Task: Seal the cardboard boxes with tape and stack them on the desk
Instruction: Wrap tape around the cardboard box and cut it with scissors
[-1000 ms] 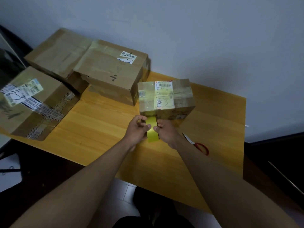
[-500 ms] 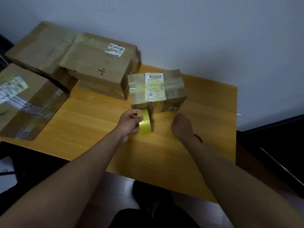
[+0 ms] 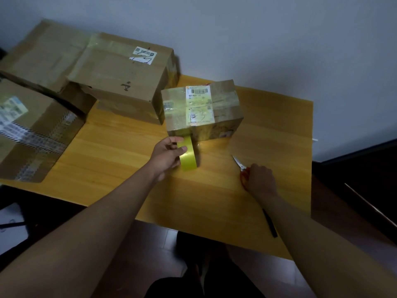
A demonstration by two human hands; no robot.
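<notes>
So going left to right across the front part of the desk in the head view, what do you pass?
Striped-tape box → left hand → yellow tape roll, held by that hand → scissors → right hand, over the scissors' red handles → black pen.

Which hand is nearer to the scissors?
The right hand: it lies on the scissors at their red handles. The left hand is apart from them, across the desk, holding the tape roll by the small box.
</notes>
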